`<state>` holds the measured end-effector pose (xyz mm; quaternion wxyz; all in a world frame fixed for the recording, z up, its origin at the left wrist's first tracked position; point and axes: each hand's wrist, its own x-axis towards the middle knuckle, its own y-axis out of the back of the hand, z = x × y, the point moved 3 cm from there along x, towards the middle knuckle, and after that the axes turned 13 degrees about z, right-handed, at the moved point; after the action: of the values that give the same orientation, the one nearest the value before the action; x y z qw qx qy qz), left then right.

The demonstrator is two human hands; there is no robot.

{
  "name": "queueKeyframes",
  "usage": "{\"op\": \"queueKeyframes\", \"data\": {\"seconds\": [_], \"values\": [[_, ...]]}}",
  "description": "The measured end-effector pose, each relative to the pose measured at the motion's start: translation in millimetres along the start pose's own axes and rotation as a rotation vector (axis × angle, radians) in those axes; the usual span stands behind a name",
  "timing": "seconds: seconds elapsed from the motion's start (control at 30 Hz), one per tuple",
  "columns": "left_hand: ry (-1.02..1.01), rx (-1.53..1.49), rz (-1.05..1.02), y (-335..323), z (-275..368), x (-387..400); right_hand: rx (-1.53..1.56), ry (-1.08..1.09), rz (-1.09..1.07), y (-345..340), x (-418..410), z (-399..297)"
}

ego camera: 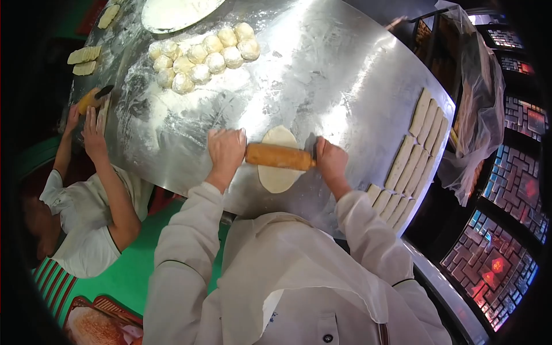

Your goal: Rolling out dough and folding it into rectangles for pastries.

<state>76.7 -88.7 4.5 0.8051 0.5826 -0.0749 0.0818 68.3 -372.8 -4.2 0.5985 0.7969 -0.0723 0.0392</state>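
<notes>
An oval sheet of dough [278, 183] lies flat on the steel worktable [297, 86] in front of me. Across its middle rests a wooden rolling pin [280, 156], hiding a band of the dough. My left hand [227, 148] is closed around the pin's left end. At the other end, my right hand [331, 157] grips the dark handle. Beyond my hands, several floured dough balls [199, 74] sit close together on a patch of loose flour [168, 101].
Rows of dough strips [403, 161] line the table's right edge. A pale round mound of flour or dough [179, 13] lies at the back. To the left, a co-worker's hands [92, 129] hold a knife [103, 91] and a yellow piece. Plastic-draped racks [478, 86] stand right.
</notes>
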Motion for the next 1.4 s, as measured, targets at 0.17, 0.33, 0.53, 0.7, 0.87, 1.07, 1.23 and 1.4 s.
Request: {"op": "queueKeyframes", "data": {"seconds": [0.17,0.33,0.53,0.7,0.87,1.07,1.23,1.4], "values": [[0.070,0.056,0.044,-17,-1,80,-0.131,-0.005,0.052,-12,103,-10],[-0.004,-0.017,0.060,3,-3,-6,-0.025,-0.011,-0.024,-1,20,-10],[-0.090,-0.167,-0.025,54,-1,-134,0.179,0.196,-0.035,26,-110,-5],[-0.076,-0.236,-0.166,60,6,-128,0.269,0.162,-0.193,33,-124,8],[-0.090,-0.024,-0.095,5,10,-25,0.059,0.107,-0.056,10,-15,9],[0.000,0.019,-0.035,-29,18,99,-0.069,0.110,0.124,-18,135,14],[0.057,-0.040,-0.041,-24,29,57,-0.013,0.073,0.026,-13,98,27],[-0.039,-0.077,-0.061,17,45,-71,0.171,0.198,-0.001,23,-48,42]]}}
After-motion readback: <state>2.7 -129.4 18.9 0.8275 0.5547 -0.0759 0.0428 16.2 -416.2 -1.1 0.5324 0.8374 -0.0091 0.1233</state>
